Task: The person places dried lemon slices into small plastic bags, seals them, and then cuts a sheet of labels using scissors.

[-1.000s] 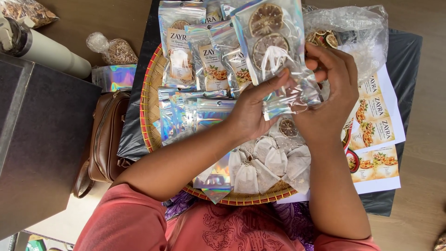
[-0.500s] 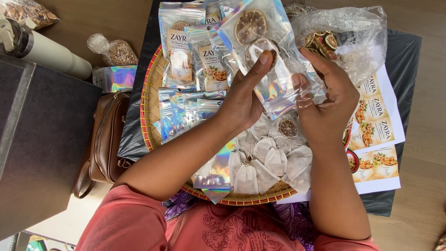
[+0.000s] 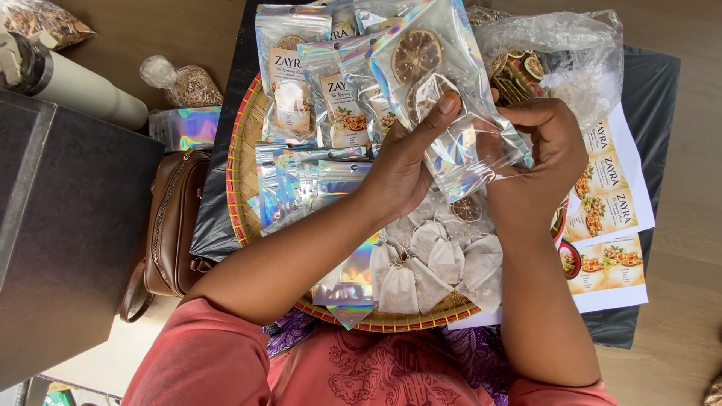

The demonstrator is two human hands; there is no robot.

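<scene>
Two hands on one clear pouch [image 3: 444,98] above the tray [image 3: 244,150]: left hand [image 3: 402,169] pinches its middle, right hand [image 3: 541,154] grips the lower edge. Contents: dried citrus slices [image 3: 416,54]. Risk: held tilted, its mouth possibly unsealed, slices could slide out onto the tea bags [image 3: 436,263]; a tight pinch might crack them.

Light was bright, even and diffuse, with soft faint shadows. Rainbow glare flashed off the clear pouch [image 3: 444,98] and holographic packets [image 3: 301,180]. Focus was sharp; edges showed slight wide-angle stretch.
</scene>
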